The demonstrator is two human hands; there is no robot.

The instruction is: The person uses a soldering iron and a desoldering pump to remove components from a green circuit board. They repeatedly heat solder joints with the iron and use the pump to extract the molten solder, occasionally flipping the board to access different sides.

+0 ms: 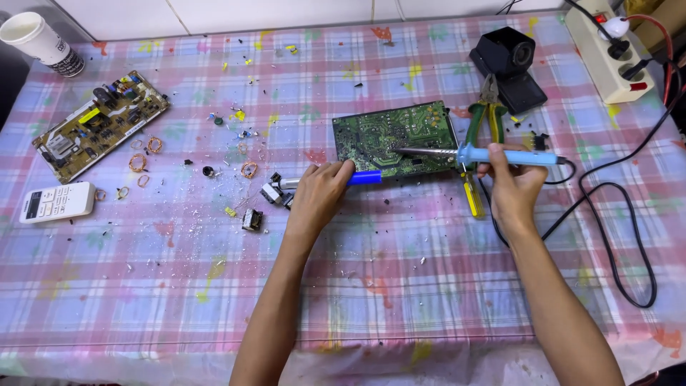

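While the green circuit board (395, 138) lies solder side up near the middle of the checked tablecloth (400, 286), the right hand (511, 187), just right of the board, grips a blue soldering iron (493, 155) whose tip rests on the board. The left hand (319, 191), at the board's lower left corner, is closed around a blue-ended tool (361, 178). Pliers (486, 114) lie at the board's right edge. Toward the person from the board the cloth is open, with only crumbs; a second board (96, 123) sits well left.
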